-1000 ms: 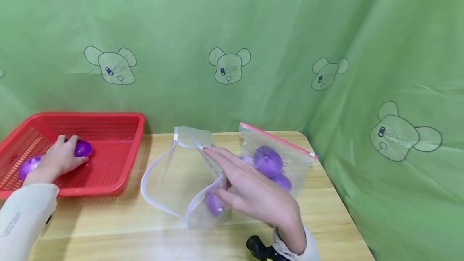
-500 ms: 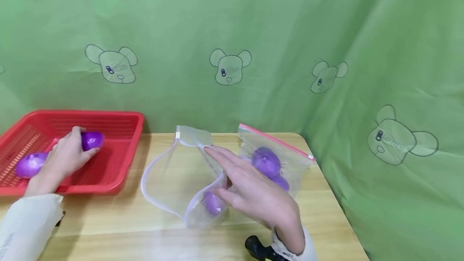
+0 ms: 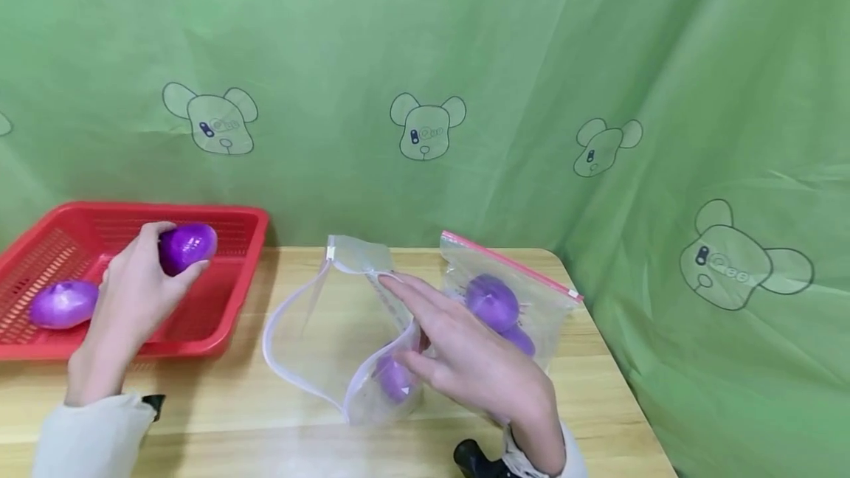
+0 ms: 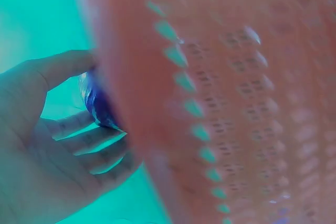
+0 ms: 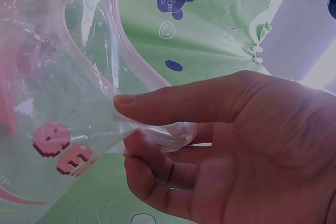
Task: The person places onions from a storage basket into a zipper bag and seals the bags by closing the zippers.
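My left hand holds a shiny purple onion between thumb and fingers, raised over the right part of a red plastic basket. In the left wrist view the basket wall covers part of this onion. A second purple onion lies in the basket, left of the hand. My right hand pinches the rim of a clear zip bag whose mouth gapes toward the left; the right wrist view shows thumb and forefinger on that rim. Inside this bag is a purple onion, partly behind the right hand.
Behind the right hand lies another clear zip bag with a pink closure and purple onions in it. Everything rests on a wooden table. A green printed curtain hangs behind and to the right.
My left hand has lifted the purple onion from the basket floor and moved it up and to the right. The right hand stays at the bag rim.
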### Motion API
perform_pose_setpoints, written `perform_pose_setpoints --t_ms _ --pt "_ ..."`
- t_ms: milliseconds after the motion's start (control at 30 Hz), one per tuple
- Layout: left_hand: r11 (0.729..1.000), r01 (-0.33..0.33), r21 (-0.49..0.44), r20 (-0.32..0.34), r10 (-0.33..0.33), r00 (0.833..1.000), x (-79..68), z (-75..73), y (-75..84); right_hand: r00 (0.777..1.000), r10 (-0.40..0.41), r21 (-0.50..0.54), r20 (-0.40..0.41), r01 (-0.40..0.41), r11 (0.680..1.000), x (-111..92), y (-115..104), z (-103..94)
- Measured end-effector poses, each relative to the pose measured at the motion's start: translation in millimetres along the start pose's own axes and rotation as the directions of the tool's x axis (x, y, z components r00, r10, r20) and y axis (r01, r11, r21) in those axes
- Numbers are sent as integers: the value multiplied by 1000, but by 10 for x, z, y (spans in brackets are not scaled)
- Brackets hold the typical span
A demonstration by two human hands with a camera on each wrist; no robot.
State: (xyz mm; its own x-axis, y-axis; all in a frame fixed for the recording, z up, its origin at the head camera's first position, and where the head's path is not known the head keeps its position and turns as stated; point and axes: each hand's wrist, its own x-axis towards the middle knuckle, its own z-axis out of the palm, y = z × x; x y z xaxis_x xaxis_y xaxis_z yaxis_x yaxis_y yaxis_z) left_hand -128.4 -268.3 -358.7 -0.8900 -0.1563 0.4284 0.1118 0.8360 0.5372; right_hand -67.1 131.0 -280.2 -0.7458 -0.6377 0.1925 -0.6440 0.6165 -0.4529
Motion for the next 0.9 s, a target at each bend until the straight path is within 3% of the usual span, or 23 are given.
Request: perform_pose_setpoints --t_ms 333,600,900 --pt "999 -43 -18 -58 42 997 -207 -137 434 1000 2 -16 -2 -2 1000 16 -8 -9" --pt "992 -104 -71 -112 95 989 -292 -186 632 1000 5 -11 3 -5 1000 17 -4 -19" --pt "957 -268 -109 -224 239 945 -379 -229 816 1000 0 31 0 0 1000 26 8 -9"
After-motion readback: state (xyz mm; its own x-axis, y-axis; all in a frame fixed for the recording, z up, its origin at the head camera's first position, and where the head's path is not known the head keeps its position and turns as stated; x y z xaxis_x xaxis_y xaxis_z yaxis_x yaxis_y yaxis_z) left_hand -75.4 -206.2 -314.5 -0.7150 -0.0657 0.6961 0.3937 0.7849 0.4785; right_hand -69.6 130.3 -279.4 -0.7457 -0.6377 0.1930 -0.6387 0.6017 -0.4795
